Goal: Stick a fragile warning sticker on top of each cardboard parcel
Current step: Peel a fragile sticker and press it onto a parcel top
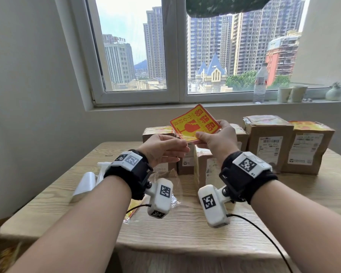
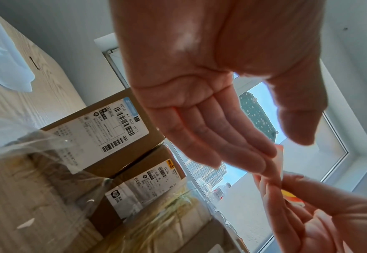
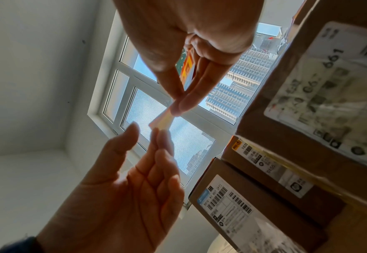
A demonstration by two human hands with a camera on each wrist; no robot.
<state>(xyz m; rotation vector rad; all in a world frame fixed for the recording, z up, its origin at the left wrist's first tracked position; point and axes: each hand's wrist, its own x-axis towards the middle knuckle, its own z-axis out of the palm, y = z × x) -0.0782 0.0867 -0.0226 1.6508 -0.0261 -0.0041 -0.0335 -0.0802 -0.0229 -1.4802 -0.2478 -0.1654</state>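
The fragile warning sticker (image 1: 195, 123), yellow with red characters and a red broken-glass mark, is held up in the air above the desk (image 1: 185, 223), between the two hands and tilted; the right hand (image 1: 218, 137) pinches its lower edge between thumb and fingers; the left hand (image 1: 162, 147) lies just left of that, fingers straight and loose, fingertips (image 3: 161, 135) touching the lower corner where a thin pale layer stands a little off the sheet, thumb apart, gripping nothing as far as the wrist views show. Below the wrists, on the wooden desk, lies a crumpled clear plastic wrapper (image 1: 171, 176); left of the left wrist sits a white plastic object (image 1: 87, 182). Directly under and just beyond the hands stand small cardboard parcels (image 1: 203, 168) with shipping labels; to the right of the right hand two larger parcels (image 1: 270, 138) carry yellow stickers on top. Farther off, on the windowsill (image 1: 224, 104), stand a water bottle (image 1: 261, 83), two paper cups (image 1: 291, 93) and a small vase (image 1: 334, 92).
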